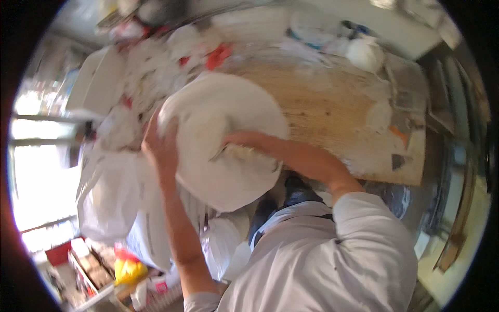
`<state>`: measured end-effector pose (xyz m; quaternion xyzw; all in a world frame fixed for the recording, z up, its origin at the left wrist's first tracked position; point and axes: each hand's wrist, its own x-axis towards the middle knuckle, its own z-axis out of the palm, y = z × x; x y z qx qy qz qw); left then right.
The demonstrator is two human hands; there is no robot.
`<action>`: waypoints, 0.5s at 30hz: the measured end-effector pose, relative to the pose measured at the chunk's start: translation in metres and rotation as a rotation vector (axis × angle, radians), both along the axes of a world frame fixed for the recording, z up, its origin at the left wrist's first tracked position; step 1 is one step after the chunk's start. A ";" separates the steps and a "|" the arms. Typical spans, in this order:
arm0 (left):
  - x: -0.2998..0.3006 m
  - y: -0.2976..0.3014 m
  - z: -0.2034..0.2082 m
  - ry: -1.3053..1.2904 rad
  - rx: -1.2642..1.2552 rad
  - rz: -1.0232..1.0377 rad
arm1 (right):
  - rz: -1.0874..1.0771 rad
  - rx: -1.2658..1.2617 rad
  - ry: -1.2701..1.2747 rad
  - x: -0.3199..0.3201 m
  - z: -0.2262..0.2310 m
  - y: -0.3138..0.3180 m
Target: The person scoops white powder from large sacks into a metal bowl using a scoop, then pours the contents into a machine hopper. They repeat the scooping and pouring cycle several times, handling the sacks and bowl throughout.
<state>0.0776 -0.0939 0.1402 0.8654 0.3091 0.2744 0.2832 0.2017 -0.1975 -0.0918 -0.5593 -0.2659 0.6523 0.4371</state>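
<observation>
White, soft-looking material makes up the wide round piece point(228, 182) directly under both hands, in front of the person's body. The left hand point(162, 143) grasps its left edge; the right hand point(247, 139) lies over its middle with bent fingers, beside a crumpled pale fold point(244, 152), and blur keeps me from telling whether it is clenched on anything. The right forearm crosses the piece and hides part of it.

Below and left of the left hand, a package point(150, 291) carries a small red square patch, its print too blurred to read. Near it sits a yellow bag point(130, 269). Closer to that hand, a white plastic bag point(112, 197) crowds the left side, with a white box point(96, 80) farther beyond.

Past the hands, red scraps point(217, 56) lie among pale litter. A wooden tabletop point(332, 114) stretches beyond the right hand, bearing a rounded white bag point(365, 53) at its far side and an orange scrap point(399, 136) farther right.
</observation>
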 end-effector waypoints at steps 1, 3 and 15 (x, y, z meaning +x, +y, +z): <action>-0.006 0.002 -0.003 0.023 0.044 -0.001 | -0.017 -0.009 -0.037 -0.007 0.002 -0.002; -0.020 0.008 -0.009 -0.043 -0.012 -0.107 | -0.064 -0.055 -0.086 -0.023 0.006 -0.005; -0.081 0.066 -0.057 0.011 0.140 -0.097 | -0.451 0.253 -0.338 -0.099 0.021 -0.036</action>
